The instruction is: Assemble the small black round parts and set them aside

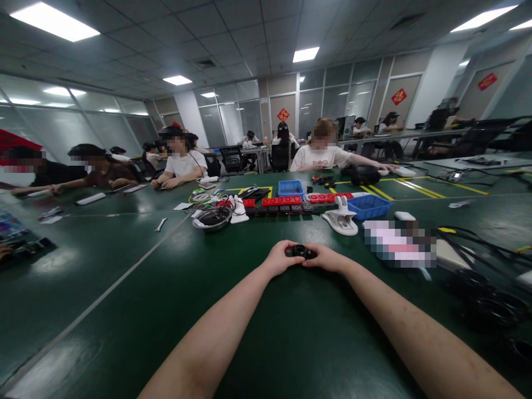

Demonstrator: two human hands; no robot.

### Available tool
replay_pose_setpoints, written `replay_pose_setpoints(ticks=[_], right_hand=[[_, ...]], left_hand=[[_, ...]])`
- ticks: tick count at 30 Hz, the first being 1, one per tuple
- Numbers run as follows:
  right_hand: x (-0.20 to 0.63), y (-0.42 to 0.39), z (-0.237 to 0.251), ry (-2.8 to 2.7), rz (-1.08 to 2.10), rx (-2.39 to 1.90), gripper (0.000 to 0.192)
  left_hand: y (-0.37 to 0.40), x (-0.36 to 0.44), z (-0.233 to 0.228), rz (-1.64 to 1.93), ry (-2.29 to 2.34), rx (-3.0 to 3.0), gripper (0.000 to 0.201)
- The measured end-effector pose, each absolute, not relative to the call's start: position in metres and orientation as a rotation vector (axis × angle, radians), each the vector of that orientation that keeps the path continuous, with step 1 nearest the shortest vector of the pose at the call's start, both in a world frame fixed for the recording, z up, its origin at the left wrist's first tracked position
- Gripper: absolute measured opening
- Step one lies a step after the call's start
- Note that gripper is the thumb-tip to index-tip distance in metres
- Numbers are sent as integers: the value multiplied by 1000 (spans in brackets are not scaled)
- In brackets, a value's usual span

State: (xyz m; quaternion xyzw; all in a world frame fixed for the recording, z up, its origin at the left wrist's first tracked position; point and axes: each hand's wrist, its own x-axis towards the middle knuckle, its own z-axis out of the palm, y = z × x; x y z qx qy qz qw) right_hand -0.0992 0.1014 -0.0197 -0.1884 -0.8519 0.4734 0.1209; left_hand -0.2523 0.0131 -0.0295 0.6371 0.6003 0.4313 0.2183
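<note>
Both my hands hold one small black part with a round, ring-like top, just above or on the green table. My left hand grips its left side, thumb in front. From the right, my right hand closes on the same part, its thumb close to the left one. The underside of the part is hidden by my fingers, and its exact kind cannot be made out. Beyond my hands stands a white clip-like stand.
A metal bowl, red strips and blue bins line the table's middle. A wrench lies left. Black round parts and cables are at right. People sit across the table, one in a white shirt reaching sideways.
</note>
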Motion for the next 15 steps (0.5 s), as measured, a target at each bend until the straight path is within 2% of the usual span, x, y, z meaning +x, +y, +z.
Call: replay_pose_setpoints(ticks=[10,15], right_hand=[[-101,99,-19,-2477,1373,-618,34],[-104,97,-24,-2508,1074,-768,33]], left_hand=[[15,-251,-32,1189,1666,1760,42],[11,-243,-30,1221,1818,1763,40]])
